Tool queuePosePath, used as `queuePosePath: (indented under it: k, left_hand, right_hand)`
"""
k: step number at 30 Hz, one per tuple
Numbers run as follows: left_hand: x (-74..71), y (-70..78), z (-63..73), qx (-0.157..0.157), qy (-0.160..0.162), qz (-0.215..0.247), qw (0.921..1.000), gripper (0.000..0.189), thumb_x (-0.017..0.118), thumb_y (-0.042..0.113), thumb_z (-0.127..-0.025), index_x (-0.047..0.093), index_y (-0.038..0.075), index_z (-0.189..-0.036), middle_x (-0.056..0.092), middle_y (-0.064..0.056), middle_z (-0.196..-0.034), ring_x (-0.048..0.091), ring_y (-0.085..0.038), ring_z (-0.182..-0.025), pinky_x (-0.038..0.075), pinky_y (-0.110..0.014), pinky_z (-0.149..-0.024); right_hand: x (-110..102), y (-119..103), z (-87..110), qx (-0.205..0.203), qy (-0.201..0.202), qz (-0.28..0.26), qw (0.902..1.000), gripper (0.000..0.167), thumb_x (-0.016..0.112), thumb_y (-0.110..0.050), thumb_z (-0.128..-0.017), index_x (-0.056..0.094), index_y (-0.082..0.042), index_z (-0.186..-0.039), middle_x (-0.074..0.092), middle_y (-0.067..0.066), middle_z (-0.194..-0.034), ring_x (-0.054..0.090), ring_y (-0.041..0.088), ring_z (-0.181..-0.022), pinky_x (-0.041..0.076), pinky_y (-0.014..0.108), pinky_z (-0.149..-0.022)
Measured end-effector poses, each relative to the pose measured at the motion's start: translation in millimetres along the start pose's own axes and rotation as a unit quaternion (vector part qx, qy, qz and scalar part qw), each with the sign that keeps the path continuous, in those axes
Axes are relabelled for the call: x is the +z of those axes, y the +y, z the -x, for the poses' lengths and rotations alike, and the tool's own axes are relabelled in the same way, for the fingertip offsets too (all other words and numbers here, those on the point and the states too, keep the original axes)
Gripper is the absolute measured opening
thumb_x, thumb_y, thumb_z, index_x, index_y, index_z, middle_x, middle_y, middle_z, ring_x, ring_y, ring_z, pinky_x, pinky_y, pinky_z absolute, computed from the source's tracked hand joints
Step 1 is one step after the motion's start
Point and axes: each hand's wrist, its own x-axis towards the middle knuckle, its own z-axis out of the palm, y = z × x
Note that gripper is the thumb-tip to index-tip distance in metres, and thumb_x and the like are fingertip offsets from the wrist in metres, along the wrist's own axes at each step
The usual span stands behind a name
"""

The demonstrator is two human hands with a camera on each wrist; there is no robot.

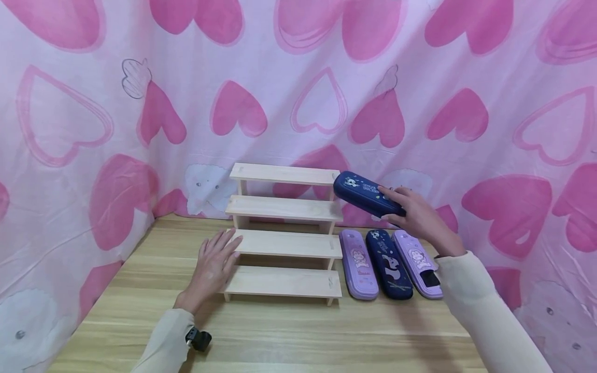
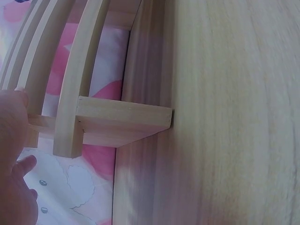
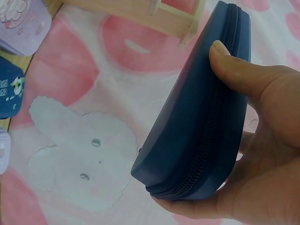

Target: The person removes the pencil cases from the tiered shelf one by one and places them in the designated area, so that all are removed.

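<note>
My right hand (image 1: pixel 422 216) holds a navy zippered pencil case (image 1: pixel 359 192) up in the air, level with the upper tiers of a pale wooden stepped rack (image 1: pixel 286 207). In the right wrist view, the thumb presses on one side of the navy case (image 3: pixel 187 136) near its zipper, and fingers wrap the other side. At the rack's left end, my left hand (image 1: pixel 212 267) lies with fingers extended on the edge of the second tier from the bottom. The left wrist view catches part of that hand (image 2: pixel 14 154) beside the rack's slats (image 2: pixel 70 112).
Right of the rack, a lilac pencil case (image 1: pixel 359 264), a second navy case (image 1: pixel 389 264) and another lilac case (image 1: pixel 415 259) lie side by side on the wooden table (image 1: pixel 280 336). A pink heart-patterned curtain (image 1: pixel 298 103) hangs behind.
</note>
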Motion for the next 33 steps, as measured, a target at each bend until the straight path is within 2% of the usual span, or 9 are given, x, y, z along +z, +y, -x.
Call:
queuePosePath:
  k: [10, 17, 26, 33]
  left_hand:
    - [0.9, -1.1, 0.9, 0.011, 0.015, 0.004, 0.9998, 0.041, 0.056, 0.015, -0.101, 0.057, 0.011, -0.141, 0.044, -0.016, -0.155, 0.035, -0.045, -0.143, 0.016, -0.071, -0.115]
    - [0.7, -1.3, 0.6, 0.012, 0.018, 0.005, 0.9998, 0.041, 0.057, 0.016, -0.1, 0.056, 0.011, -0.141, 0.045, -0.017, -0.155, 0.034, -0.044, -0.143, 0.015, -0.071, -0.115]
    - [0.4, -1.0, -0.5, 0.01, 0.022, 0.009, 0.9997, 0.041, 0.059, 0.017, -0.099, 0.057, 0.01, -0.14, 0.046, -0.017, -0.154, 0.035, -0.045, -0.143, 0.015, -0.071, -0.115]
    - [0.7, 0.0, -0.8, 0.011, 0.021, 0.012, 0.9996, 0.041, 0.06, 0.017, -0.099, 0.058, 0.01, -0.14, 0.046, -0.017, -0.154, 0.035, -0.045, -0.143, 0.015, -0.072, -0.114]
  right_hand:
    - [5.2, 21.0, 11.6, 0.034, 0.004, -0.007, 0.9994, 0.076, 0.07, -0.025, -0.094, 0.03, -0.015, -0.157, 0.04, 0.035, -0.143, 0.044, 0.052, -0.123, 0.043, 0.072, -0.099]
    - [12.4, 35.7, 18.2, 0.077, 0.001, -0.002, 0.997, 0.079, 0.069, -0.032, -0.094, 0.026, -0.017, -0.159, 0.038, 0.037, -0.144, 0.043, 0.055, -0.122, 0.042, 0.072, -0.099]
    - [19.9, 51.3, 23.4, 0.119, -0.015, -0.002, 0.9928, 0.079, 0.067, -0.032, -0.095, 0.024, -0.017, -0.159, 0.034, 0.037, -0.146, 0.042, 0.055, -0.122, 0.041, 0.074, -0.1]
    - [25.7, 62.7, 28.8, 0.128, -0.007, -0.003, 0.9918, 0.079, 0.068, -0.032, -0.094, 0.026, -0.012, -0.158, 0.036, 0.039, -0.145, 0.041, 0.056, -0.124, 0.038, 0.074, -0.101]
